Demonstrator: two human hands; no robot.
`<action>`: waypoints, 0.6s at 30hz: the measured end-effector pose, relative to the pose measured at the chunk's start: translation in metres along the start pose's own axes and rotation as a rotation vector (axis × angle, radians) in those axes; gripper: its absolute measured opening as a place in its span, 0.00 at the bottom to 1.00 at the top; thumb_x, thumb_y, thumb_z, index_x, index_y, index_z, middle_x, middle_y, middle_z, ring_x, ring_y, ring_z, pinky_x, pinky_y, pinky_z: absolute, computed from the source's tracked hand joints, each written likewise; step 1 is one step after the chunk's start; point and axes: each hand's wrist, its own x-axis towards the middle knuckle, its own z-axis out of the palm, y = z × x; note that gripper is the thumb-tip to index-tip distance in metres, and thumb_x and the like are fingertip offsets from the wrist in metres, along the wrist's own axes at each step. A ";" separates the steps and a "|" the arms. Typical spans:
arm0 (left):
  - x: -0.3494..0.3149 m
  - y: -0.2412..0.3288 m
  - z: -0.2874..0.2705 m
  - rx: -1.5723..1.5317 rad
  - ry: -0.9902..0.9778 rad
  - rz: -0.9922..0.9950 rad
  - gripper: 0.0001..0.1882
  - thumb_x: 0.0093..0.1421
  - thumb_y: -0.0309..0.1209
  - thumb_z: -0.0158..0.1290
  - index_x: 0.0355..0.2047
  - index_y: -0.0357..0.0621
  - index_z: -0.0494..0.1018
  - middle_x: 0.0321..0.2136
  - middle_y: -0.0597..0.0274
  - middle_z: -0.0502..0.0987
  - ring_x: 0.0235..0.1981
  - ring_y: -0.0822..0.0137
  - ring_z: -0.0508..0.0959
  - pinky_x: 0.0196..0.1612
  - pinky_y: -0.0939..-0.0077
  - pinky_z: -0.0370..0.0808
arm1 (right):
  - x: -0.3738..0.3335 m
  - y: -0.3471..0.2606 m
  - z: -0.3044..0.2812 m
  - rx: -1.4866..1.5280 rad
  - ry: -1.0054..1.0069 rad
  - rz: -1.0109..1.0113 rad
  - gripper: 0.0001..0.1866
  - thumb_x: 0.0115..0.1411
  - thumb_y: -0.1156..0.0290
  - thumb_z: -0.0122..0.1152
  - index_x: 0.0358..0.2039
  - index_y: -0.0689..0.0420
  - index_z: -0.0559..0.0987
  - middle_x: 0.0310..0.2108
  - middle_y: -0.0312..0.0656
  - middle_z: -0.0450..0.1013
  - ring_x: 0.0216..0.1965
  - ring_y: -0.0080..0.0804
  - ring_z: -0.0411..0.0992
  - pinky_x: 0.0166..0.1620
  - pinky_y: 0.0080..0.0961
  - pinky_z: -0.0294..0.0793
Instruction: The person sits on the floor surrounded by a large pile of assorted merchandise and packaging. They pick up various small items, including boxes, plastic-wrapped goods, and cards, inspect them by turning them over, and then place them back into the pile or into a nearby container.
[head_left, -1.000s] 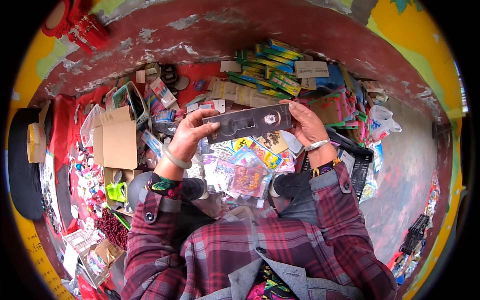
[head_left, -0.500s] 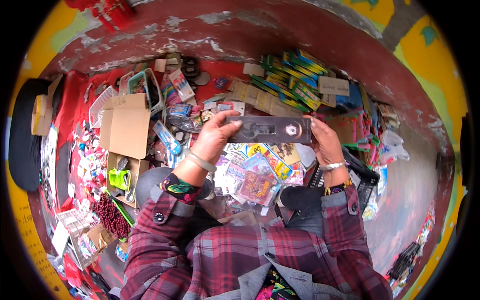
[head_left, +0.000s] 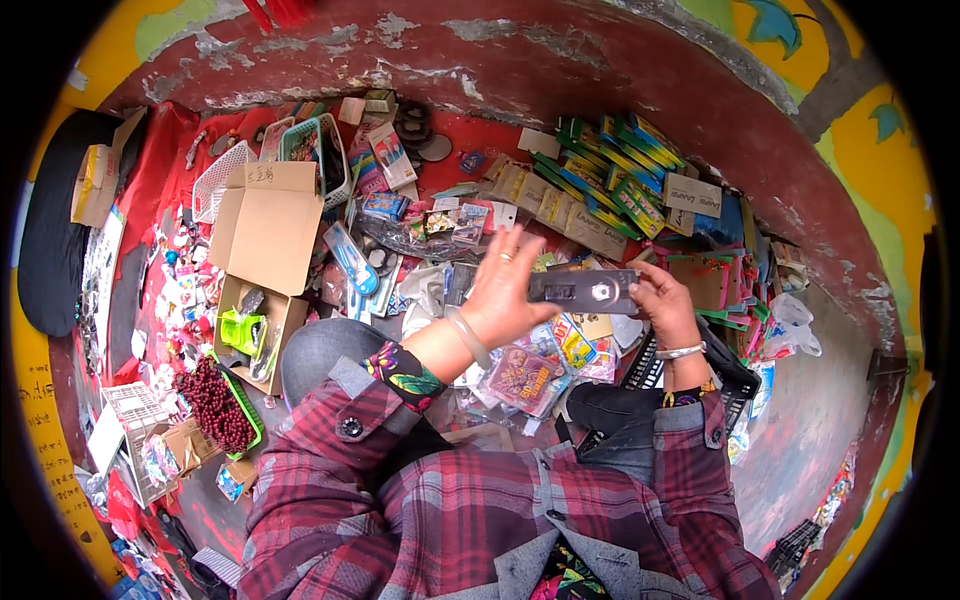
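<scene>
A long, flat dark box (head_left: pixel 572 290) with a pale round mark near one end is held up in front of me. My right hand (head_left: pixel 668 305) pinches its right end between thumb and fingers. My left hand (head_left: pixel 503 292) has its fingers stretched out and covers the box's left part; its thumb lies close to the box's lower edge. Whether the left hand touches the box I cannot tell. Below the box, a clear-wrapped pink square packet (head_left: pixel 522 377) lies on a heap of packets between my legs.
To the left are an open cardboard box (head_left: pixel 262 235), a green tray (head_left: pixel 245 405) of dark red beads and white baskets (head_left: pixel 222 180). Stacked green and yellow boxes (head_left: pixel 610 165) lie by the red wall at the back. A black crate (head_left: pixel 738 375) stands right.
My left hand has let go of the box's left end, moved right across it and spread its fingers. The right hand still grips its end. The view has shifted slightly.
</scene>
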 end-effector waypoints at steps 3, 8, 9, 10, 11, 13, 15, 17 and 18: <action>-0.007 0.013 0.000 0.042 -0.070 0.160 0.51 0.36 0.39 0.68 0.59 0.38 0.53 0.58 0.38 0.55 0.62 0.41 0.50 0.62 0.55 0.54 | -0.008 -0.002 0.031 -0.105 -0.076 -0.009 0.20 0.54 0.75 0.60 0.48 0.63 0.72 0.32 0.34 0.75 0.28 0.15 0.70 0.29 0.12 0.69; -0.008 0.016 0.007 0.027 -0.033 0.366 0.45 0.41 0.29 0.63 0.57 0.33 0.53 0.46 0.40 0.68 0.50 0.44 0.68 0.52 0.57 0.66 | -0.015 0.006 0.066 -0.155 -0.154 -0.153 0.20 0.54 0.80 0.59 0.49 0.65 0.71 0.36 0.39 0.74 0.35 0.19 0.71 0.38 0.16 0.72; -0.009 0.017 0.007 -0.040 -0.086 0.301 0.43 0.42 0.25 0.59 0.57 0.32 0.52 0.39 0.42 0.71 0.40 0.45 0.72 0.44 0.59 0.69 | -0.015 0.006 0.068 -0.196 -0.147 -0.182 0.20 0.54 0.79 0.58 0.48 0.65 0.71 0.36 0.39 0.74 0.36 0.20 0.71 0.38 0.15 0.72; -0.008 0.018 0.007 -0.056 -0.085 0.291 0.42 0.42 0.25 0.59 0.57 0.32 0.52 0.38 0.42 0.71 0.40 0.45 0.72 0.43 0.59 0.70 | -0.016 0.003 0.068 -0.154 -0.161 -0.162 0.20 0.54 0.79 0.58 0.49 0.65 0.71 0.36 0.39 0.74 0.36 0.20 0.71 0.39 0.16 0.72; -0.008 0.018 0.006 -0.071 -0.084 0.282 0.41 0.42 0.25 0.59 0.56 0.32 0.53 0.37 0.42 0.71 0.39 0.45 0.72 0.42 0.59 0.70 | -0.017 -0.002 0.068 -0.112 -0.176 -0.143 0.20 0.54 0.79 0.58 0.49 0.65 0.70 0.36 0.40 0.74 0.37 0.21 0.71 0.40 0.16 0.72; -0.008 0.019 0.006 -0.081 -0.089 0.262 0.38 0.42 0.24 0.58 0.54 0.32 0.54 0.36 0.43 0.71 0.39 0.45 0.72 0.42 0.59 0.70 | -0.017 -0.003 0.065 -0.060 -0.197 -0.113 0.21 0.55 0.79 0.58 0.50 0.65 0.69 0.36 0.40 0.74 0.38 0.22 0.72 0.40 0.17 0.73; -0.009 0.020 0.007 -0.072 -0.101 0.241 0.36 0.42 0.24 0.57 0.52 0.33 0.56 0.36 0.43 0.71 0.39 0.45 0.72 0.42 0.59 0.70 | -0.015 0.002 0.059 -0.039 -0.210 -0.094 0.21 0.55 0.79 0.58 0.51 0.66 0.68 0.37 0.41 0.74 0.38 0.23 0.72 0.41 0.18 0.73; -0.008 0.020 0.008 -0.082 -0.129 0.211 0.34 0.42 0.23 0.56 0.51 0.34 0.57 0.37 0.43 0.71 0.39 0.44 0.72 0.42 0.59 0.70 | -0.014 -0.001 0.056 0.046 -0.254 0.006 0.22 0.55 0.80 0.57 0.51 0.66 0.67 0.39 0.41 0.74 0.39 0.23 0.72 0.42 0.18 0.73; -0.008 0.020 0.008 -0.087 -0.143 0.196 0.33 0.42 0.23 0.56 0.50 0.34 0.58 0.37 0.42 0.71 0.39 0.44 0.72 0.42 0.59 0.70 | -0.015 -0.002 0.054 0.088 -0.275 0.056 0.23 0.55 0.80 0.57 0.52 0.66 0.67 0.40 0.41 0.74 0.39 0.23 0.72 0.42 0.18 0.73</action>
